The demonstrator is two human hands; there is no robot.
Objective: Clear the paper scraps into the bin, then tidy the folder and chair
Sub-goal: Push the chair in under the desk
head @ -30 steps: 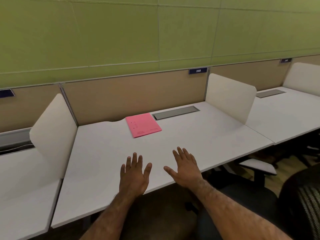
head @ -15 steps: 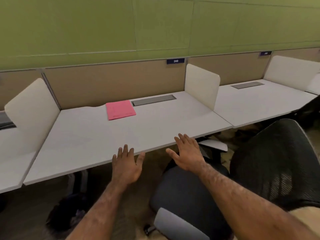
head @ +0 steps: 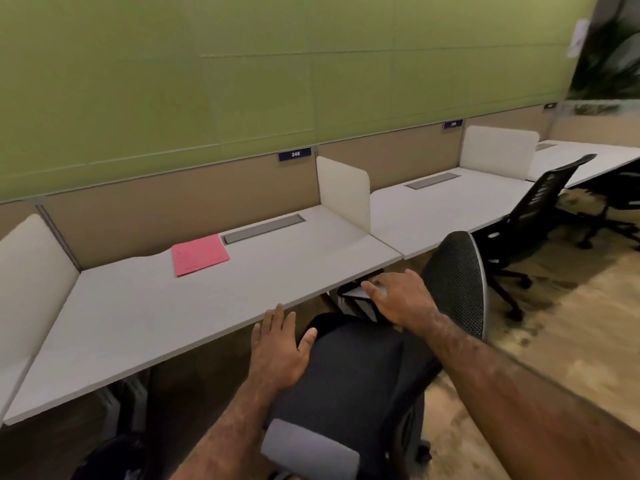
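A pink folder (head: 200,254) lies flat at the back of the white desk (head: 145,313), beside a grey cable flap. A black office chair (head: 360,362) with a mesh back stands in front of the desk, turned sideways. My left hand (head: 278,348) hovers open over the seat's near edge, by the desk's front edge. My right hand (head: 401,296) reaches over the far grey armrest (head: 360,293), fingers spread; I cannot tell whether it touches it. No paper scraps show on the desk.
White divider panels (head: 344,192) bound the desk on both sides. A second black chair (head: 533,216) stands at the neighbouring desk on the right. A dark bag-like shape (head: 110,455) sits under the desk at lower left. Wooden floor opens to the right.
My view has swung right and back from the desk. Both hands have left the desktop and moved down over the chair, the right one to the far armrest.
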